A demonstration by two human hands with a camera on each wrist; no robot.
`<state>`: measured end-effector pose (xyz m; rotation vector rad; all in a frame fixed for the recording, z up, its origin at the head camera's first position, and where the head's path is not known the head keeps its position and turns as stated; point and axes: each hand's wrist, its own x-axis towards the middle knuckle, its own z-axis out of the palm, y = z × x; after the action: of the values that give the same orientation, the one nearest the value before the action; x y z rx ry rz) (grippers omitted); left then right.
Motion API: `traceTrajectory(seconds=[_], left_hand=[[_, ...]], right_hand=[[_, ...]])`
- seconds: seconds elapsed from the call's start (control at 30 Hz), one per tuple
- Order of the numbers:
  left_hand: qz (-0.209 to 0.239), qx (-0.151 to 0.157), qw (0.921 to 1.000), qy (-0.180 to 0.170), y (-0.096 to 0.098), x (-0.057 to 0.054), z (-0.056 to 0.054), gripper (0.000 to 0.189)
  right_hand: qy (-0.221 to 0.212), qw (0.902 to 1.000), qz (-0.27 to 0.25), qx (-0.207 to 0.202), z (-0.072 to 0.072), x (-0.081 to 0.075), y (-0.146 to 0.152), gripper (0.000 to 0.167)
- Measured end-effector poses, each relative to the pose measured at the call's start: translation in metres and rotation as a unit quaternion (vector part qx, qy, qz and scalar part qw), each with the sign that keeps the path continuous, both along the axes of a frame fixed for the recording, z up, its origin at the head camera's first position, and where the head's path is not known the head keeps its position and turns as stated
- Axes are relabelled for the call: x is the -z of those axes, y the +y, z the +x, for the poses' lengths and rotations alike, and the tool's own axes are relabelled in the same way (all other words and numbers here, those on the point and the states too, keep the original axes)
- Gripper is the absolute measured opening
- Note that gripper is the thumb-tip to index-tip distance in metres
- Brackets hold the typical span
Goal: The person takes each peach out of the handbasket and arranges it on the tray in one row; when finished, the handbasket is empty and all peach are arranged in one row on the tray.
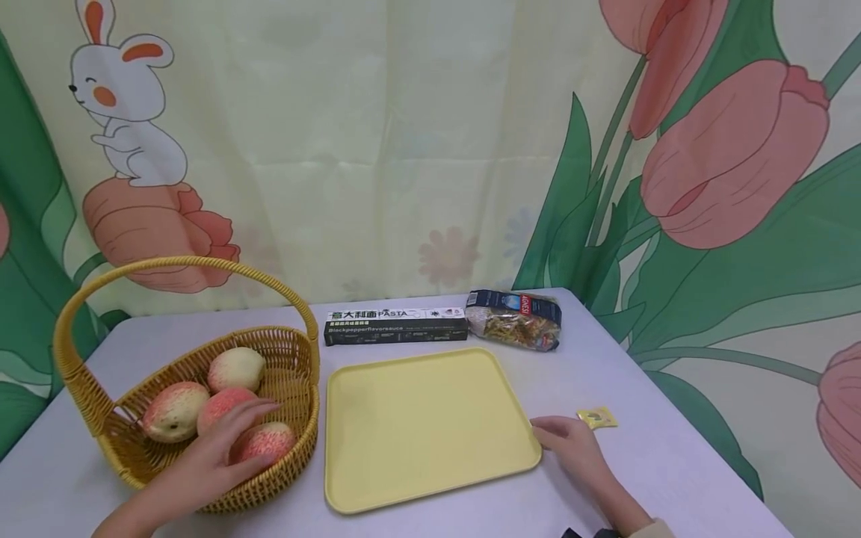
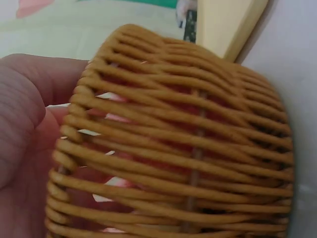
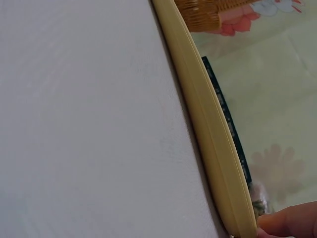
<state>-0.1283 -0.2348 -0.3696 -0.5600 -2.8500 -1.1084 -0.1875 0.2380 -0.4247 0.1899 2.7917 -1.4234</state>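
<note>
A brown wicker basket (image 1: 306, 441) with a tall handle stands at the left, holding several red-and-cream peaches. My left hand (image 1: 214, 452) reaches over its near side, fingers and thumb round the front peach (image 1: 269, 441). In the left wrist view the basket's woven wall (image 2: 173, 134) hides most of that grip; part of the left hand (image 2: 22, 109) shows behind the rim. To the basket's right lies a yellow tray (image 1: 430, 430). My right hand (image 1: 572, 446) pinches the tray's right edge; in the right wrist view a finger (image 3: 292, 220) touches the tray's rim (image 3: 213, 134).
Behind the tray lie a black-and-white pasta box (image 1: 395, 326) and a clear bag of pasta (image 1: 514, 320). A small yellow packet (image 1: 597, 417) is on the white table (image 1: 646, 478) beside the right hand. A printed curtain (image 1: 377, 149) hangs behind the table.
</note>
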Motion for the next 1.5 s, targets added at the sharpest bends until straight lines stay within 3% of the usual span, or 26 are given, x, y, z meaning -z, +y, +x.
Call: traceTrajectory(seconds=[0.13,0.23,0.5,0.73,1.0,1.2,1.5], left_hand=[[-0.002,0.009,0.9985,-0.053,-0.006,-0.001,-0.002,0.054],[0.001,0.028,0.9969,-0.074,-0.01,-0.001,-0.004,0.051],[-0.039,0.081,0.9921,-0.088,-0.022,-0.008,-0.016,0.058],[-0.027,0.11,0.9871,-0.113,-0.026,-0.013,-0.02,0.059],[-0.09,0.106,0.9862,-0.089,-0.021,-0.011,-0.02,0.058],[-0.086,0.109,0.9868,-0.084,-0.019,-0.008,-0.022,0.06],[-0.067,0.116,0.9906,-0.027,-0.024,-0.007,-0.026,0.057]], right_hand=[[-0.002,1.0,-0.006,0.004,0.001,0.003,-0.001,0.022],[0.002,1.0,-0.004,0.007,0.001,0.005,-0.001,0.023],[0.026,0.9996,-0.008,0.009,0.001,0.009,-0.003,0.022],[0.028,0.9995,-0.012,0.013,0.001,0.01,-0.003,0.022],[0.012,0.9996,-0.011,0.024,0.004,0.01,-0.001,0.023],[0.013,0.9996,-0.011,0.025,0.005,0.009,0.0,0.024],[0.015,0.9995,-0.01,0.026,0.003,0.011,0.0,0.023]])
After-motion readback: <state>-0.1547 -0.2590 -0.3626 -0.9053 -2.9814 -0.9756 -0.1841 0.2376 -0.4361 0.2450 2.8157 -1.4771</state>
